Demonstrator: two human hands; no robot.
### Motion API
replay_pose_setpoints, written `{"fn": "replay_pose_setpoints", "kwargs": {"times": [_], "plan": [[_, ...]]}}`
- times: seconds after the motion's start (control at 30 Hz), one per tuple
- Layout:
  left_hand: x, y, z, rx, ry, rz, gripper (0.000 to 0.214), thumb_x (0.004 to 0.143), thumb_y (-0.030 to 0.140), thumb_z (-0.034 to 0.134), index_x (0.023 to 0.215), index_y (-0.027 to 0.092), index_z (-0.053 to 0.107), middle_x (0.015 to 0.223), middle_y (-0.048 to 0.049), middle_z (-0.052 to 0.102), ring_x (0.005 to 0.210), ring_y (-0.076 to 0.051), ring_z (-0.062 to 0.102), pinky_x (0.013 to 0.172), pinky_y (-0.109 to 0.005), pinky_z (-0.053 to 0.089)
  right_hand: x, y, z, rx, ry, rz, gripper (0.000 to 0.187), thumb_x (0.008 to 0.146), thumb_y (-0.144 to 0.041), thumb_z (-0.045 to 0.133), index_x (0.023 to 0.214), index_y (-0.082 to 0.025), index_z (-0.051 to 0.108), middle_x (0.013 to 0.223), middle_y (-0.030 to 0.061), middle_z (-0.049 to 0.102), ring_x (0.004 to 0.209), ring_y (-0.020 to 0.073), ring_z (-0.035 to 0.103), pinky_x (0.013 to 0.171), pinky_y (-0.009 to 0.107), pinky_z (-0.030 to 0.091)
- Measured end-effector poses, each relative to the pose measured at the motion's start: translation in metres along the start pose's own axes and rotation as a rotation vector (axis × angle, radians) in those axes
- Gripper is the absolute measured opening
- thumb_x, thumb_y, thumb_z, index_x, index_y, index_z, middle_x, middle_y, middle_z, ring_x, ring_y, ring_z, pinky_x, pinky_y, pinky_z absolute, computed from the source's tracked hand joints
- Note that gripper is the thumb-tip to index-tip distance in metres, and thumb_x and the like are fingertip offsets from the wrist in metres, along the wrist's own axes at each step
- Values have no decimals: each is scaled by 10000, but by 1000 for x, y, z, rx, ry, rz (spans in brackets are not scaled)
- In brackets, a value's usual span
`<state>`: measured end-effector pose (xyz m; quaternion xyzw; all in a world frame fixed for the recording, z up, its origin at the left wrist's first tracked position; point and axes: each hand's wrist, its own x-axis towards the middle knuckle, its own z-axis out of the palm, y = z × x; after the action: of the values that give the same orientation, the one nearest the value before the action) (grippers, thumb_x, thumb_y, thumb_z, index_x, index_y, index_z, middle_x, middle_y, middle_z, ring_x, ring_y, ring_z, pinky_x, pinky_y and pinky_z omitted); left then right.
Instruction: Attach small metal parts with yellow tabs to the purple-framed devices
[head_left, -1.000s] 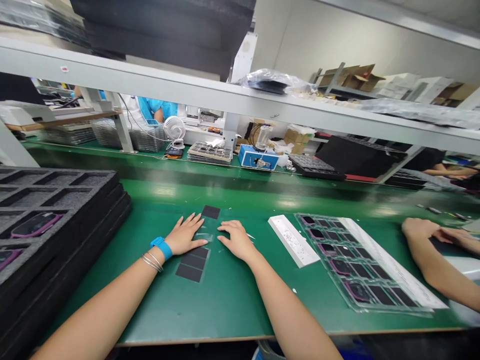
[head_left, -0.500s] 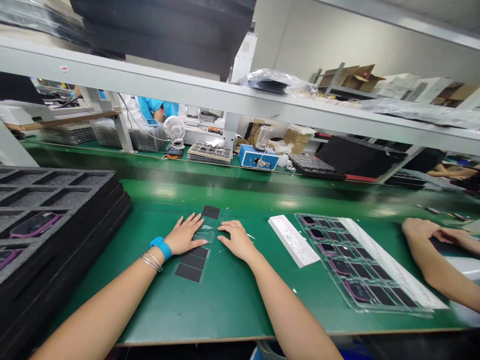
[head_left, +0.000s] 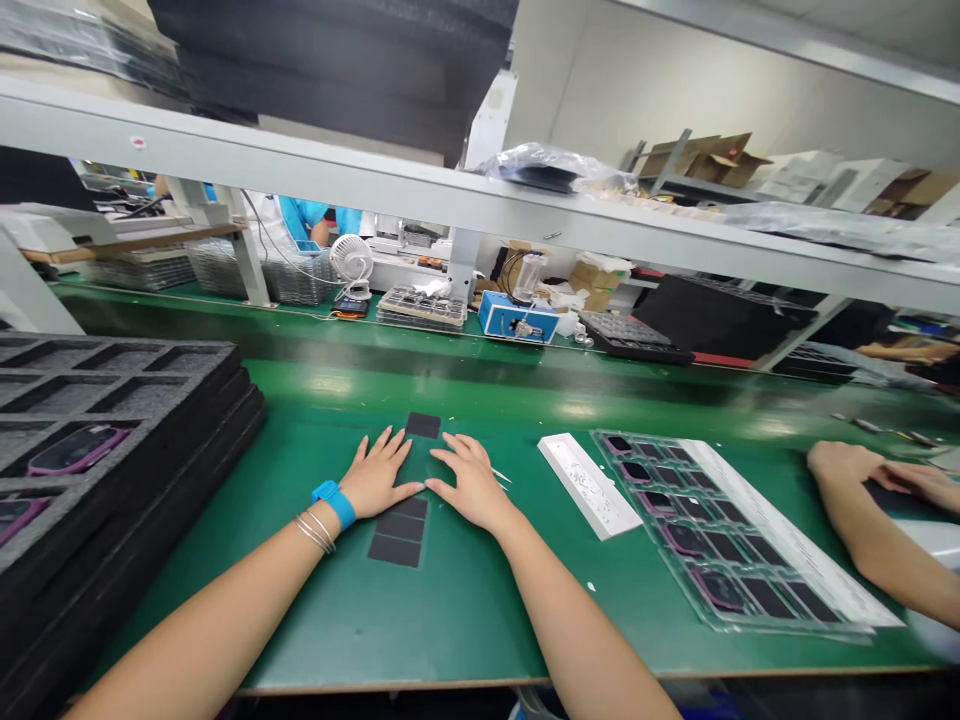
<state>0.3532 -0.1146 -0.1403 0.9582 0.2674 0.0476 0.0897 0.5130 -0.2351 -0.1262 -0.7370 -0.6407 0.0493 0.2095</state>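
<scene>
**Desk:** What are the hands doing at the bench?

**Photographer:** A worker's left hand (head_left: pixel 377 475) and right hand (head_left: pixel 471 483) are resting palm down on a green bench mat (head_left: pixel 465 620). The forearms are angling inward and the thumb tips are almost meeting. A blue wristband (head_left: pixel 328 503) and thin metal bangles (head_left: pixel 315 533) are circling the left wrist.

**Desk:** Are they gripping anything?

**Photographer:** No. Both hands are lying open with fingers spread, and neither is closing on anything.

**Desk:** Where is the piece they're working on?

**Photographer:** A line of dark rectangular patches (head_left: pixel 397 527) is lying directly between and under the hands. Its long axis is pointing away from the worker, tilting slightly right at the far end. One patch is showing beyond the fingertips, and two are showing nearer the worker.

**Desk:** And around them?

**Photographer:** A white strip (head_left: pixel 589 485) and a clear tray of purple-framed devices (head_left: pixel 720 530) are lying to the right. A black foam tray (head_left: pixel 112 420) is sitting left, and a co-worker's hands (head_left: pixel 847 465) are working at far right.
</scene>
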Motion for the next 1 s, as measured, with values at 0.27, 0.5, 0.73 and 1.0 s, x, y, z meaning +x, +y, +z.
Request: {"fn": "replay_pose_setpoints", "kwargs": {"times": [0.27,0.5,0.73,1.0], "plan": [[0,15,7,50,50,-14,745,873,591,364,1401,66,324,1494,-129,156,1382,-297,68,1098,-530,110,-3,-3,-3,-5,-138,-13,601,853,-562,513,1352,-236,439,1472,33,246,1375,252,122,1127,468,93],[0,18,3,0,31,-47,656,906,542,320,1393,102,352,1477,-118,234,1376,-277,137,1096,-515,143,-3,-1,-4,19,-235,7,678,775,-549,628,1351,-244,442,1461,35,270,1375,266,123,1121,481,92],[0,3,-3,-64,3,52,669,864,532,448,1413,171,321,1504,-76,150,1386,-256,75,1107,-491,123,-2,1,-6,43,-233,5,663,777,-561,622,1343,-260,453,1456,26,281,1374,260,137,1123,468,105],[-1,-1,-1,-85,-55,121,666,860,569,434,1427,253,285,1500,-60,148,1383,-268,90,1097,-526,90,-3,4,-5,45,-232,-24,715,749,-590,632,1353,-258,441,1459,29,274,1376,262,128,1126,459,113]]}}
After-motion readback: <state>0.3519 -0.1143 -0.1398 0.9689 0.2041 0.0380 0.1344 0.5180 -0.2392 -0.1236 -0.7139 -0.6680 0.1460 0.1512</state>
